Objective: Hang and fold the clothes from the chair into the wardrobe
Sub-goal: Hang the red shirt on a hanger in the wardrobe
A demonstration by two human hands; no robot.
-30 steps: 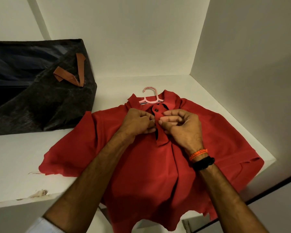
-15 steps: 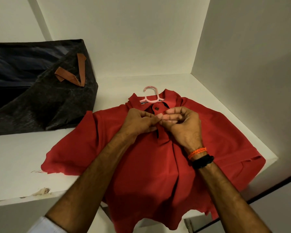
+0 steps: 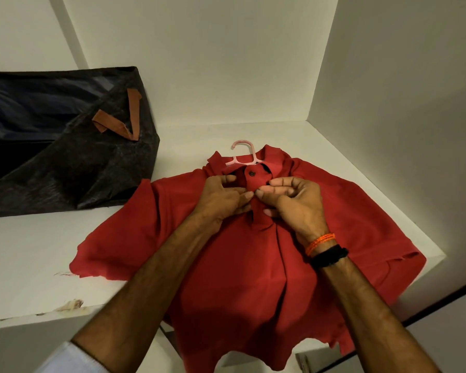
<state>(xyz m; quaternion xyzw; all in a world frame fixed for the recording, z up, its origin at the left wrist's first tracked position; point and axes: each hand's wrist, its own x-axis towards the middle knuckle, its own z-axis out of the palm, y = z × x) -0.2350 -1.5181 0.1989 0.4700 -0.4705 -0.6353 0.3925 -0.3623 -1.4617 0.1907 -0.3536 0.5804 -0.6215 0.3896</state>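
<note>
A red polo shirt (image 3: 253,265) lies front up on the white wardrobe shelf (image 3: 33,259), its lower part hanging over the front edge. A pink plastic hanger (image 3: 244,154) sits inside the collar, with only the hook and neck showing. The top button on the placket is fastened. My left hand (image 3: 221,195) pinches the left side of the placket just below that button. My right hand (image 3: 293,203) pinches the right side of the placket, fingertips meeting those of the left. Orange and black bands circle the right wrist.
A dark fabric bag (image 3: 65,157) with a brown strap (image 3: 129,117) stands at the back left of the shelf. White walls close the shelf at the back and on the right (image 3: 401,103). The shelf's front edge is chipped (image 3: 70,305) at the left.
Both hands stay at the placket and have slid slightly downward, so the fastened top button now shows clear above them. The shirt and hanger lie as before.
</note>
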